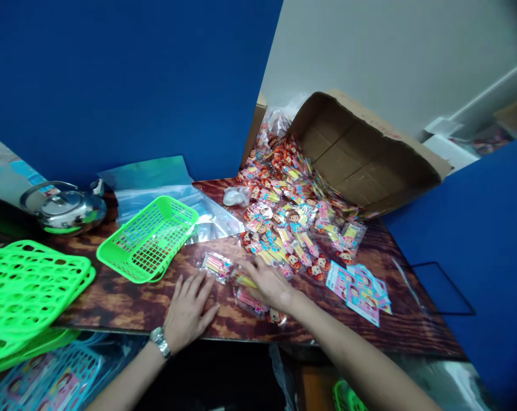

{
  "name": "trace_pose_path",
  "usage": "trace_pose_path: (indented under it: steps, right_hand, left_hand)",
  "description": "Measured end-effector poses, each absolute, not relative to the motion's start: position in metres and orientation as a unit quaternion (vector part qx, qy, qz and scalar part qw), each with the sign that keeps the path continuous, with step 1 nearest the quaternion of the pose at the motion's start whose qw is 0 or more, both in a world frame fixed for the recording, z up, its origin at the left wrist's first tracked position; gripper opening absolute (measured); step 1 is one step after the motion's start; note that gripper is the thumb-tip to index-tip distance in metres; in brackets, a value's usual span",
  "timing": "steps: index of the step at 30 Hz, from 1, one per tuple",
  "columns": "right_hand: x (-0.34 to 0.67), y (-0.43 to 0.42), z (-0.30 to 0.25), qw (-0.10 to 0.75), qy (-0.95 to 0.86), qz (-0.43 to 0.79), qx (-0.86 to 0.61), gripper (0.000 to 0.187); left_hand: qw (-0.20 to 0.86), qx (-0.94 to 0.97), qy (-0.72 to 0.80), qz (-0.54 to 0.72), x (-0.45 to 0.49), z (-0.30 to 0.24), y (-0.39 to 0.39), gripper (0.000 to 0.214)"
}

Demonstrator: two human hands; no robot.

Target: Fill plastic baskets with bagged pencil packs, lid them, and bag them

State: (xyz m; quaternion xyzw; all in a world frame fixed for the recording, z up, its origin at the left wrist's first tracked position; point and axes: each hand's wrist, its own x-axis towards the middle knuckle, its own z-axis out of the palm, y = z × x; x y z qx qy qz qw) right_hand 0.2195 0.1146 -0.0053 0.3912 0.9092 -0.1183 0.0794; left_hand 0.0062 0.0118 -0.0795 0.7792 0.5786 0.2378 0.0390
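My left hand point(188, 315), wearing a metal-band watch point(160, 341), lies palm down near the table's front edge with its fingers apart and nothing in it. Just beyond its fingertips is a clear packet point(216, 265) with pink and yellow pieces. My right hand point(270, 285) reaches in from the right, its fingers bent down onto a small clear packet point(242, 280) with yellow in it; the fingertips are partly hidden. Below that hand lies another packet point(252, 301) with pink pieces. A large heap of cartoon-figure packets point(290, 220) spreads behind my right hand.
A cardboard box point(361, 154) lies on its side behind the heap. Printed cards point(361, 291) lie at the right. A green basket point(149, 240) rests partly on plastic bags point(155, 180). Further left are a kettle point(72, 208) and stacked green baskets point(31, 285). Blue panels point(125, 80) border the table.
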Motion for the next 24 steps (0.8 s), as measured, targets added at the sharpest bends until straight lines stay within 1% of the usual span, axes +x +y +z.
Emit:
trace_pose_path:
  steps: [2,3,4,6,8,10,12,13,14,16,18,21,24]
  right_hand:
    - [0.209,0.101,-0.002,0.045,0.932,-0.095,0.347,0.065]
    - [0.202,0.093,-0.003,0.033,0.942,-0.079,0.325,0.068]
    - [0.194,0.084,-0.005,0.024,0.95,-0.066,0.306,0.067]
    - [0.18,0.068,-0.013,0.017,0.96,-0.048,0.274,0.062]
    - [0.174,0.059,-0.021,0.013,0.965,-0.056,0.255,0.062]
    - [0.178,0.057,-0.027,0.018,0.961,-0.087,0.264,0.071]
    - [0.19,0.059,-0.029,0.036,0.95,-0.111,0.29,0.086]
    - [0.196,0.06,-0.029,0.048,0.945,-0.113,0.303,0.089]
    - [0.203,0.061,-0.03,0.06,0.941,-0.109,0.314,0.088]
    - [0.211,0.06,-0.032,0.075,0.938,-0.099,0.323,0.078]
    - [0.213,0.056,-0.034,0.072,0.94,-0.099,0.318,0.068]
    - [0.211,0.048,-0.039,0.037,0.95,-0.094,0.296,0.063]
    - [0.211,0.043,-0.043,0.0,0.953,-0.078,0.294,0.062]
  left_hand:
    - [0.124,0.757,0.568,0.298,0.004,-0.071,0.005,0.077]
    - [0.16,0.742,0.565,0.324,0.005,-0.069,0.001,0.084]
    - [0.183,0.726,0.566,0.346,0.005,-0.07,-0.004,0.086]
    - [0.186,0.699,0.58,0.374,0.007,-0.077,-0.011,0.079]
    - [0.163,0.69,0.592,0.383,0.005,-0.089,-0.017,0.068]
    - [0.149,0.695,0.592,0.38,0.002,-0.099,-0.02,0.062]
    - [0.152,0.704,0.583,0.377,-0.001,-0.103,-0.023,0.061]
    - [0.155,0.706,0.579,0.377,-0.002,-0.103,-0.024,0.061]
    - [0.16,0.707,0.577,0.377,-0.002,-0.102,-0.025,0.062]
    - [0.182,0.707,0.571,0.376,-0.002,-0.099,-0.026,0.066]
    - [0.22,0.699,0.565,0.379,-0.001,-0.095,-0.029,0.072]
    - [0.261,0.69,0.556,0.382,0.0,-0.094,-0.034,0.076]
    - [0.249,0.701,0.553,0.376,0.0,-0.095,-0.039,0.075]
